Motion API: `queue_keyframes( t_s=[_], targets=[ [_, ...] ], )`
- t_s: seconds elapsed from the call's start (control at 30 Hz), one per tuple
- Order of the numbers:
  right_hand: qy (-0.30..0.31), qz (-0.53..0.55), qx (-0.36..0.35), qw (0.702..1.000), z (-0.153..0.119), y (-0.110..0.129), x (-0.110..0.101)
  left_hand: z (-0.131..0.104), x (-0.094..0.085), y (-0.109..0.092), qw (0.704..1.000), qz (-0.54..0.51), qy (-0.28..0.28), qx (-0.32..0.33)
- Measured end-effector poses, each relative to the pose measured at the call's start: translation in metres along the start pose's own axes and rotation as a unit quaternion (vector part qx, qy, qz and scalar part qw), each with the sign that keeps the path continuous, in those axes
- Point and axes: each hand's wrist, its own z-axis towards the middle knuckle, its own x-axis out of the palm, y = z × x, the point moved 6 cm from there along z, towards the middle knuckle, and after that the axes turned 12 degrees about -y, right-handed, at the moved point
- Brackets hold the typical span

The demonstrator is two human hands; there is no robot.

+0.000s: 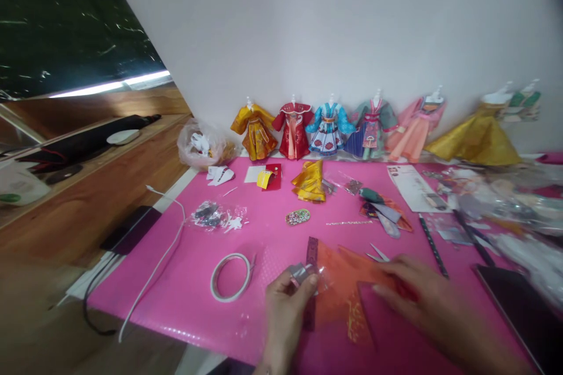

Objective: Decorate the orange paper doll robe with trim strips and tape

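My left hand (pixel 288 304) is closed, pinching a small shiny grey piece (pixel 301 273) between thumb and fingers. Right beneath it lies a sheer orange fabric piece (pixel 336 272) with a dark patterned band (pixel 312 252) along its left edge and a gold motif at the lower end. My right hand (pixel 417 290), smeared by motion, reaches over the right side of this fabric. Its thumb and forefinger point left, with something red between them. Close above the fingers show the metal blades of scissors (pixel 379 253); whether the hand grips them is unclear.
On the pink mat (pixel 176 310) lie a tape roll (pixel 231 277), a glittery oval piece (pixel 298 217), folded yellow fabric (pixel 309 181) and a dark pen (pixel 433 246). Doll dresses (pixel 294 129) stand along the wall. A dark tablet (pixel 519 310) and plastic bags (pixel 519 199) occupy the right.
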Motion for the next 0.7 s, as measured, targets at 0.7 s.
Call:
queue_keyframes(
  t_s=[0.7],
  targets=[
    [0.161, 0.321, 0.239, 0.902, 0.034, 0.034, 0.096, 0.025, 0.017, -0.001, 0.995, 0.022, 0.091, -0.013]
  ],
)
